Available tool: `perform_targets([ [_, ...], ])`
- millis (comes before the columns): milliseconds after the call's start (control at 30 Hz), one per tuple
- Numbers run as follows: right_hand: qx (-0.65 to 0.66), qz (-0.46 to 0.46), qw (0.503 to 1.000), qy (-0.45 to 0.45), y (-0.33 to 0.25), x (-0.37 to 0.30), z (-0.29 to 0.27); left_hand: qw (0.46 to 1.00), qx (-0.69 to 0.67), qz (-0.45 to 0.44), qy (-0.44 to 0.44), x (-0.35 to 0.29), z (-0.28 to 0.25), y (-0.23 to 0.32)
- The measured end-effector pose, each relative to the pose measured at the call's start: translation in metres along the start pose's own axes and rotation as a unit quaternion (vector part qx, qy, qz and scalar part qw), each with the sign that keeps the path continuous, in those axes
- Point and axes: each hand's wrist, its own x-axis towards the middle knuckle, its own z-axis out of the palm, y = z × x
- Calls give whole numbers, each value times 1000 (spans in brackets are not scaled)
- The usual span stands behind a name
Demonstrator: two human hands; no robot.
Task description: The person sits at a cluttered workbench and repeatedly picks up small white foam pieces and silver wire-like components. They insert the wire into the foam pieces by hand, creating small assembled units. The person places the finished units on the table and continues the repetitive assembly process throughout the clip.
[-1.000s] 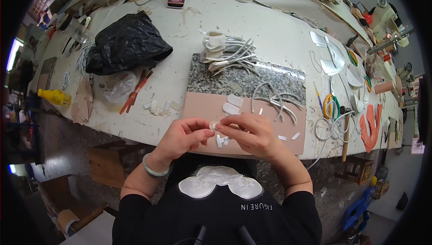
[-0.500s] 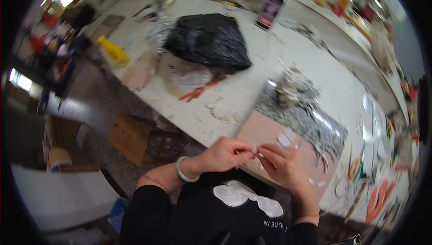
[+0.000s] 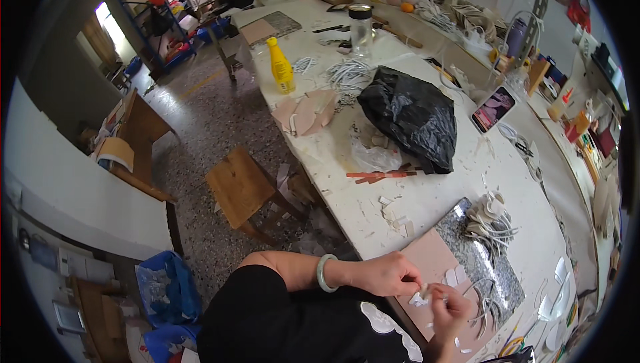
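Hands (image 3: 392, 274) pinch a small pale piece (image 3: 424, 290), mostly hidden.

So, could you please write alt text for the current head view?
A person's left hand and right hand appear to pinch a small pale piece above a pink board on a white worktable. Pale cords lie bundled on a speckled grey slab, with a black bag, a yellow bottle and a phone farther away.

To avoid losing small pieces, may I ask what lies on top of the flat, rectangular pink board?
Flat white pieces and curved grey cords lie on the board. The left hand and right hand partly cover it; anything beneath cannot be seen.
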Motion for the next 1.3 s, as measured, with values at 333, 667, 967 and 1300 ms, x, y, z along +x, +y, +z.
perform_targets([
  [333, 4, -24, 998, 60, -41, -7, -8, 942, -279, -174, -70, 19, -1, -23],
  [667, -24, -52, 997, 54, -15, -19, -4, 969, -234, 74, 10, 28, 21, -23],
  [967, -116, -18, 992, 46, -12, -15, -23, 970, -240, -43, 11, 33, 14, -24],
  [1300, -21, 51, 998, -5, -19, -25, -32, 963, -234, -110, -77, 44, 12, -15],
])
